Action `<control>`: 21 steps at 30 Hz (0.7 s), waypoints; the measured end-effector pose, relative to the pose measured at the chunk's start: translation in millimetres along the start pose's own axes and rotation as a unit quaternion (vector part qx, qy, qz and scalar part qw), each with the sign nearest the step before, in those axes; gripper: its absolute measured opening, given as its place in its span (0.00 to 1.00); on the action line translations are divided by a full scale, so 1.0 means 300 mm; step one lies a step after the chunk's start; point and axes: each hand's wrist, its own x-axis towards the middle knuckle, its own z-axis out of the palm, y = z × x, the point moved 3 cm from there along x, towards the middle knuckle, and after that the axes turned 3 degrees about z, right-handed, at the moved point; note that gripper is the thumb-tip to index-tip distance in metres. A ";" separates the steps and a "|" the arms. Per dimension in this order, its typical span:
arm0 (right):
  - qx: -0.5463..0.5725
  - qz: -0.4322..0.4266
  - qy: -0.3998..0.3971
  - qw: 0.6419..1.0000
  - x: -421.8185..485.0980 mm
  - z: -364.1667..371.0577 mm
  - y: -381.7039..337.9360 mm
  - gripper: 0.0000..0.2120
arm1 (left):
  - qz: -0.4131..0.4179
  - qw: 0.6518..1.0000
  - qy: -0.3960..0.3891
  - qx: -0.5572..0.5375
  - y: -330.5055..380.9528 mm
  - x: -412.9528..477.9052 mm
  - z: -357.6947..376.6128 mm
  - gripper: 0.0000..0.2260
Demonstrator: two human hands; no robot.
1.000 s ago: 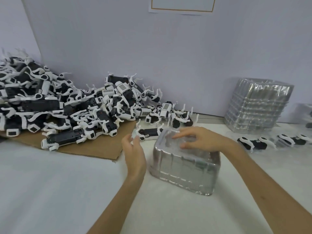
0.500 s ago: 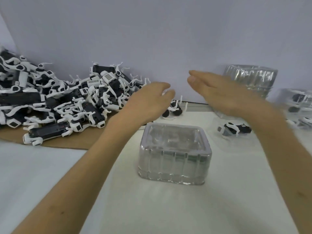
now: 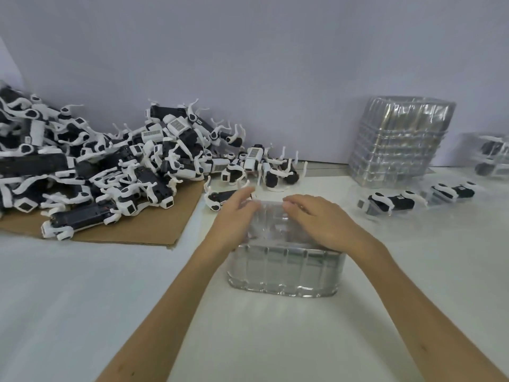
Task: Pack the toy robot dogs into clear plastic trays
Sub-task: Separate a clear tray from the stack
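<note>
View: head camera.
Position, left hand [image 3: 234, 219]: fingers extended, resting on the left top edge of the near stack of clear plastic trays [image 3: 283, 268].
Position, right hand [image 3: 319, 220]: fingers loosely extended, resting on the same top.
Location, black-and-white toy robot dogs [image 3: 110, 166]: heaped on the brown cardboard sheet [image 3: 154, 230], left of the stack.
Location, taller clear tray stack [image 3: 396, 142]: right rear, against the wall.

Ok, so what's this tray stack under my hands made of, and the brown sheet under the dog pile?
Tray stack: apparently thin clear plastic, glossy; see-through, with bright glints on its ribbed walls.
Brown sheet: cardboard, matte; flat tan surface with a thick cut edge, probably corrugated.
</note>
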 end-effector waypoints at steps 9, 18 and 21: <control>0.108 -0.213 0.305 0.922 -0.150 -0.092 -0.071 0.07 | -0.052 0.983 0.008 -0.174 -0.109 -0.059 -0.025 0.19; -0.008 -0.151 0.053 0.987 -0.130 -0.015 -0.060 0.13 | -0.035 0.972 0.150 -0.176 -0.160 -0.068 -0.022 0.14; 0.035 -0.108 0.121 0.986 -0.097 -0.013 -0.036 0.12 | 0.018 0.961 0.219 -0.167 -0.168 -0.084 -0.045 0.08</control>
